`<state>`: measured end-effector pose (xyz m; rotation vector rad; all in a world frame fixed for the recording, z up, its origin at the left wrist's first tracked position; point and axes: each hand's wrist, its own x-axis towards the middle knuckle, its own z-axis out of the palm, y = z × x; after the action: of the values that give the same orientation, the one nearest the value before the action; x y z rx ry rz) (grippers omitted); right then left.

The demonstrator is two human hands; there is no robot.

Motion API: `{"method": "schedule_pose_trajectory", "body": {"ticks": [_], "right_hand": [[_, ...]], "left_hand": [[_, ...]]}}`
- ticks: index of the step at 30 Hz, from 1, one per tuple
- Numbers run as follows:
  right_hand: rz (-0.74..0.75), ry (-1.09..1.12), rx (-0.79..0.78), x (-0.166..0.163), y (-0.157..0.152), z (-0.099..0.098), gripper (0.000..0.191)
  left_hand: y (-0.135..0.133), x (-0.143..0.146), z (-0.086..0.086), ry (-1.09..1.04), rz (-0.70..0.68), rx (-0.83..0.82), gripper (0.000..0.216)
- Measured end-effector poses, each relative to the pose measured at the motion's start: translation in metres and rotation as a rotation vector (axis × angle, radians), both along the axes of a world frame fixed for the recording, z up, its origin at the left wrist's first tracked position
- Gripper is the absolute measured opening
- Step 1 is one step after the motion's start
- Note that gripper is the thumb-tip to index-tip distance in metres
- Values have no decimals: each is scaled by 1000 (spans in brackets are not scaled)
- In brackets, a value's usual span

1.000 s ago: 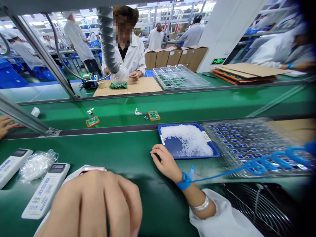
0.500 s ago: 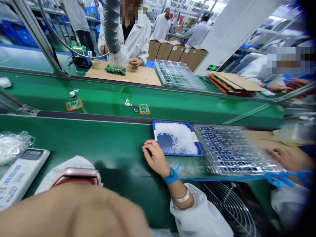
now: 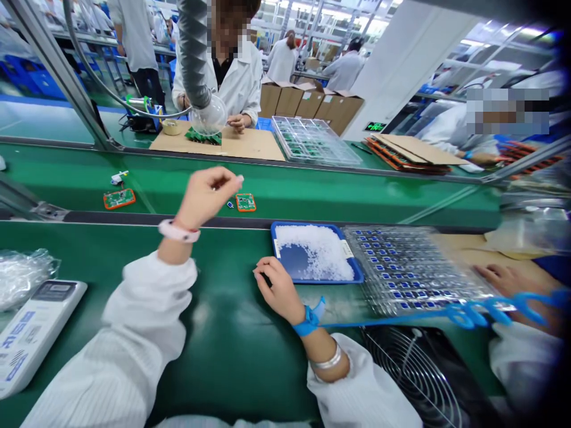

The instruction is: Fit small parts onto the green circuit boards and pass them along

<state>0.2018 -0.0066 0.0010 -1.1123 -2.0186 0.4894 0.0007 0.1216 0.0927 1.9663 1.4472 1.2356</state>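
My left hand point(image 3: 207, 195) reaches over the green belt, its thumb and fingers closed in a pinch; whatever they hold, if anything, is too small to make out. Just right of and below its fingertips lie an orange-edged green circuit board point(image 3: 245, 203) and a small blue-and-white piece point(image 3: 230, 204). My right hand point(image 3: 280, 290) rests low over the green bench, left of a blue tray point(image 3: 361, 274) of white granules point(image 3: 328, 249). Its thumb and forefinger curl together at the tips, and I cannot make out anything between them. A blue strap point(image 3: 307, 321) circles that wrist.
Another orange-edged board point(image 3: 119, 199) lies left on the belt. Clear trays of small blue pieces point(image 3: 401, 267) stand right, near a co-worker's hand point(image 3: 504, 279). A coiled blue cord point(image 3: 473, 312) crosses there. A white box point(image 3: 40, 333) and a clear plastic bag point(image 3: 27, 276) sit left.
My left hand has moved from close to the camera forward over the belt, covering where a white connector piece lay. My right hand stays almost in place. The view has shifted slightly.
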Motion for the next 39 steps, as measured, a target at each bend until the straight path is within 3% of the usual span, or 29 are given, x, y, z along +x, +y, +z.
{"method": "schedule_pose_trajectory", "body": {"ticks": [4,7,10,15,19,23,28,34,39], "right_hand": [[-6,31,-2,2,0,8,14],[-80,49,20,15,8,16,14],[-235,71,76,47,23,16,12],[-555,7,26,111,46,-2,8],[-606,-89,-4,125,52,-15,9],[-499,-150,-6,107,60,-20,11],[-478,-228,-32,90,74,-25,13],[-466,-269,-58,87,79,-27,13],[-417,-249,-106,89,79,-25,15]], "left_hand": [[37,30,-46,558,205,-178,32],[54,42,-75,754,263,-203,39],[61,38,-85,771,262,-211,37],[65,20,-81,625,312,-248,26],[62,4,-81,367,307,-235,16],[41,-4,-86,131,209,-181,14],[-11,-5,-94,-89,-43,-226,19],[-70,-13,-96,186,-172,-141,17],[-97,-18,-97,450,-310,-93,49]]}}
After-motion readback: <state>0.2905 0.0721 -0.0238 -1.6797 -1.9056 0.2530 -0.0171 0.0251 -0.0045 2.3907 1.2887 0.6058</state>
